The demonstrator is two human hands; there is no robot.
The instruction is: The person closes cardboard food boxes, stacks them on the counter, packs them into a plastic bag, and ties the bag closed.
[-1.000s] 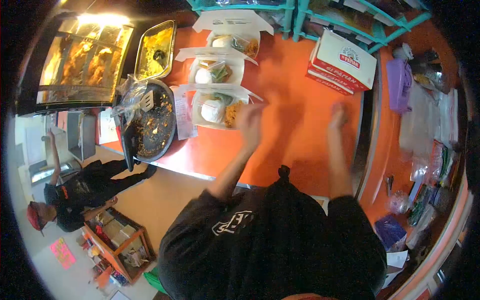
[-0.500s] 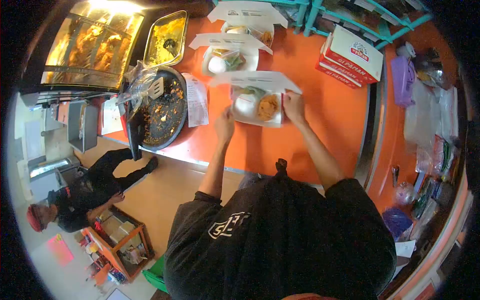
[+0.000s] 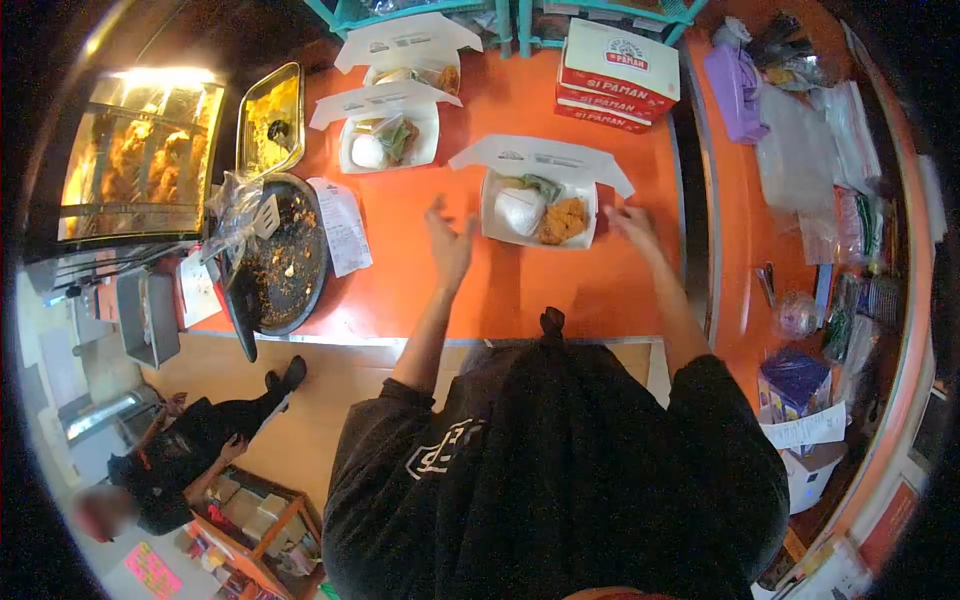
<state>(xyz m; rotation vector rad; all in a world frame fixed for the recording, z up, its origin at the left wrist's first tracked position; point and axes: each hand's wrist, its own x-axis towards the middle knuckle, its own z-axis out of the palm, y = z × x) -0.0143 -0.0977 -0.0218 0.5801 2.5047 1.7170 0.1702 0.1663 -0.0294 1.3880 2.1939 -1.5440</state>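
An open white food box (image 3: 490, 225) sits on the orange counter with its lid tilted back. In it lie a round white wrapped portion (image 3: 520, 212), a piece of fried chicken (image 3: 563, 221) and a small packet with something green (image 3: 542, 187). My left hand (image 3: 450, 240) hovers left of the box, fingers apart and holding nothing. Just off the box's right edge is my right hand (image 3: 634, 226), its fingers spread and slightly blurred. Farther back on the left stand another open box (image 3: 425, 140) with similar food and a third box (image 3: 412, 47) behind it.
Left are a dark mortar-like dish (image 3: 300, 265) with crumbs, a spatula (image 3: 267, 217), a receipt (image 3: 342, 228), a metal tray (image 3: 272, 120) and a lit chicken cabinet (image 3: 140, 160). Closed boxes (image 3: 618, 75) are stacked back right. A co-worker (image 3: 190, 450) is at lower left.
Both hands have let go of the front box. It now rests farther right of the other two open boxes. The whole view has shifted, and the co-worker's posture has changed.
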